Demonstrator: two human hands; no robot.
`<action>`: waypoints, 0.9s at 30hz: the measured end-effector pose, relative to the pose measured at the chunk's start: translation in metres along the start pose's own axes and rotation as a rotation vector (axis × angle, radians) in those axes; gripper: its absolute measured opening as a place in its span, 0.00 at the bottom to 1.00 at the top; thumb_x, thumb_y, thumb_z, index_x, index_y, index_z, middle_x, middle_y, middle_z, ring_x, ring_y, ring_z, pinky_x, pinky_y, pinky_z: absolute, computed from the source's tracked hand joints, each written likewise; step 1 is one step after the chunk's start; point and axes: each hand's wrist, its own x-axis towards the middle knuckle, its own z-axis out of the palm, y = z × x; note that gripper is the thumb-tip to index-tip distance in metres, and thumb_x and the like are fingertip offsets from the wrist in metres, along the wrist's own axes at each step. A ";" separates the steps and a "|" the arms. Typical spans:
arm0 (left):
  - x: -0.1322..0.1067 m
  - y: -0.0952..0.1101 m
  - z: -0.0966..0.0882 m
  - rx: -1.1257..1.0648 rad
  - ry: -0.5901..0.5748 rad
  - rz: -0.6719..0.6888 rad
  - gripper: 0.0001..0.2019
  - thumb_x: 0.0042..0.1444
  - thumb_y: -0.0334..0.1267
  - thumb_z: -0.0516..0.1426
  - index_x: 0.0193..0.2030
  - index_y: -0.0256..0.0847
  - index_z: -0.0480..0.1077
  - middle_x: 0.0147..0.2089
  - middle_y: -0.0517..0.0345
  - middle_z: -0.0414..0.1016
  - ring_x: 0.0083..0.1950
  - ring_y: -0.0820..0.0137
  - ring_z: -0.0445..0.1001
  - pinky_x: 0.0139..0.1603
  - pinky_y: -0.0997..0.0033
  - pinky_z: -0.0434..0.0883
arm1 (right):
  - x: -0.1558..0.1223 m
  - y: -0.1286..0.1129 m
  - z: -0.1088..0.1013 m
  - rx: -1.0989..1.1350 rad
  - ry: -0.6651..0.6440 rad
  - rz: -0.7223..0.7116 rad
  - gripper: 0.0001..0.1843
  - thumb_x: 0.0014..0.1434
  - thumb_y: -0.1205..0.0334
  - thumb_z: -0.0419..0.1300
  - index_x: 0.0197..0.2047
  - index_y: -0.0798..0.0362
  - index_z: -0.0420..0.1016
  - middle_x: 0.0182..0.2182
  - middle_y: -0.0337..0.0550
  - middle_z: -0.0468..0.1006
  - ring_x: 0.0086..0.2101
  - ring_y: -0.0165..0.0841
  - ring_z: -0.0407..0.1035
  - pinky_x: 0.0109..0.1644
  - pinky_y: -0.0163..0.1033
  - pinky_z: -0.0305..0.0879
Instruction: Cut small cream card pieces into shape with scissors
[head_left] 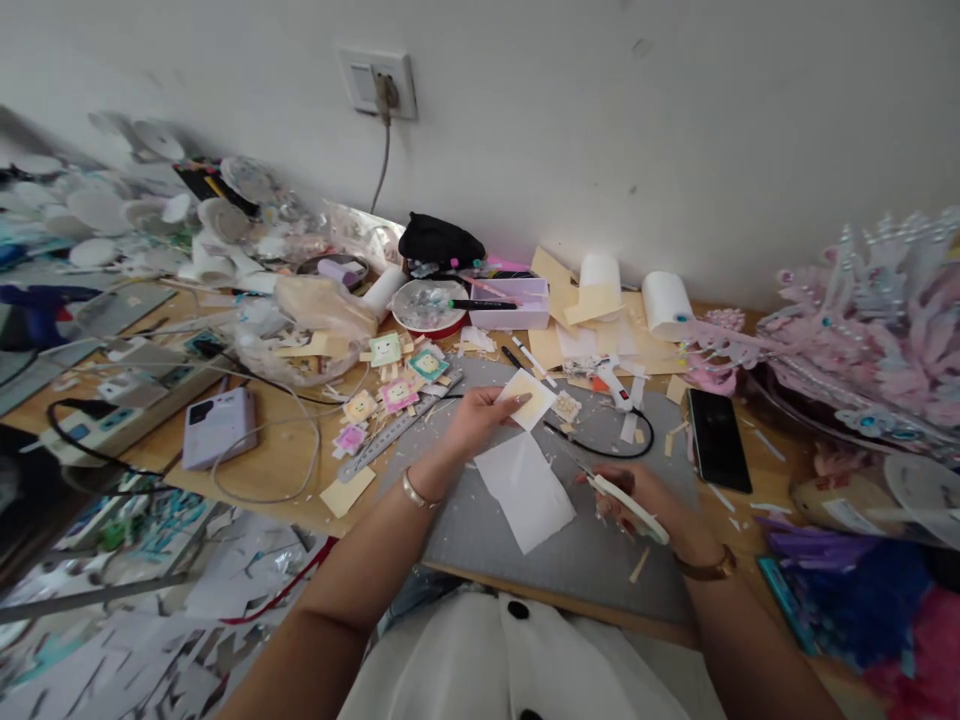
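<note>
Between the thumb and fingers of my left hand (484, 415) is a small white paper square (526, 400) with a pale yellow patch on it. Below it a larger white sheet of paper (525, 490) lies on the grey cutting mat (465, 530). My right hand (637, 495) is wrapped round the pale handles of a pair of scissors (626, 505), whose blades point up and left toward the paper square without touching it. Several small paper figures with smiling faces, one of them pink (397, 394), lie left of my left hand beside a metal ruler (390, 435).
A hot glue gun (615, 385) with a black cord lies behind my hands. A black phone (718, 440) rests at right, near pink crowns (862, 340). A lilac box (517, 310) and a round dish (431, 305) stand farther back. Cables and a power strip (142, 400) occupy the left.
</note>
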 end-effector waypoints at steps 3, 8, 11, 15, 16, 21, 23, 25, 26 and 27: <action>-0.002 0.000 0.001 0.001 -0.059 -0.024 0.17 0.41 0.49 0.68 0.23 0.35 0.76 0.22 0.55 0.76 0.23 0.72 0.71 0.23 0.76 0.67 | 0.001 0.002 0.003 -0.023 -0.019 -0.038 0.21 0.42 0.62 0.66 0.43 0.55 0.78 0.22 0.36 0.74 0.15 0.22 0.58 0.16 0.28 0.56; -0.004 0.000 0.003 -0.035 -0.133 -0.092 0.15 0.42 0.46 0.69 0.25 0.34 0.76 0.22 0.53 0.76 0.26 0.69 0.75 0.27 0.73 0.72 | 0.001 0.002 0.007 -0.017 -0.046 -0.083 0.21 0.42 0.59 0.68 0.41 0.55 0.80 0.21 0.37 0.74 0.16 0.25 0.60 0.16 0.29 0.56; 0.000 -0.002 0.001 -0.095 -0.128 -0.118 0.15 0.41 0.45 0.70 0.26 0.32 0.76 0.26 0.51 0.78 0.26 0.70 0.76 0.30 0.71 0.75 | -0.001 0.001 0.006 -0.029 -0.039 -0.071 0.21 0.42 0.59 0.68 0.42 0.55 0.80 0.21 0.37 0.74 0.17 0.24 0.60 0.16 0.28 0.56; 0.003 -0.004 -0.001 -0.138 -0.127 -0.137 0.17 0.39 0.45 0.71 0.29 0.31 0.77 0.28 0.49 0.80 0.26 0.69 0.77 0.31 0.70 0.77 | -0.001 0.002 0.005 -0.063 -0.045 -0.064 0.22 0.44 0.58 0.68 0.44 0.55 0.79 0.23 0.37 0.75 0.16 0.23 0.61 0.17 0.28 0.57; 0.003 -0.004 -0.001 -0.135 -0.125 -0.144 0.17 0.40 0.44 0.71 0.29 0.31 0.77 0.27 0.50 0.79 0.26 0.70 0.77 0.31 0.71 0.77 | -0.001 0.003 0.005 -0.072 -0.045 -0.066 0.22 0.44 0.58 0.68 0.44 0.55 0.79 0.23 0.36 0.75 0.15 0.22 0.60 0.17 0.28 0.57; -0.003 -0.001 0.003 -0.100 -0.121 -0.188 0.13 0.45 0.41 0.69 0.25 0.33 0.75 0.24 0.53 0.78 0.25 0.71 0.76 0.31 0.73 0.76 | 0.005 0.009 0.005 -0.083 -0.050 -0.060 0.24 0.43 0.57 0.70 0.45 0.55 0.79 0.23 0.36 0.76 0.14 0.21 0.59 0.16 0.28 0.57; -0.004 0.000 0.004 -0.084 -0.122 -0.195 0.12 0.46 0.41 0.68 0.25 0.33 0.74 0.23 0.53 0.78 0.25 0.71 0.76 0.31 0.73 0.76 | 0.006 0.009 0.005 -0.094 -0.061 -0.062 0.24 0.44 0.56 0.69 0.45 0.55 0.79 0.23 0.36 0.76 0.14 0.22 0.60 0.16 0.29 0.58; -0.004 0.000 0.004 -0.071 -0.127 -0.194 0.12 0.48 0.41 0.67 0.25 0.33 0.74 0.23 0.53 0.77 0.25 0.71 0.76 0.31 0.73 0.76 | 0.006 0.009 0.005 -0.114 -0.073 -0.072 0.23 0.45 0.55 0.69 0.45 0.54 0.80 0.23 0.37 0.77 0.14 0.22 0.60 0.17 0.29 0.58; -0.003 -0.001 0.004 -0.067 -0.130 -0.192 0.12 0.48 0.41 0.67 0.24 0.33 0.74 0.23 0.53 0.77 0.24 0.71 0.76 0.31 0.73 0.76 | 0.006 0.008 0.005 -0.123 -0.072 -0.078 0.23 0.45 0.55 0.69 0.46 0.54 0.80 0.24 0.38 0.77 0.14 0.22 0.60 0.16 0.29 0.58; -0.003 -0.001 0.004 -0.067 -0.132 -0.188 0.12 0.48 0.41 0.67 0.24 0.33 0.74 0.23 0.53 0.77 0.24 0.71 0.76 0.31 0.73 0.76 | 0.006 0.008 0.005 -0.133 -0.069 -0.083 0.23 0.46 0.56 0.68 0.46 0.54 0.80 0.24 0.38 0.78 0.14 0.22 0.60 0.17 0.29 0.57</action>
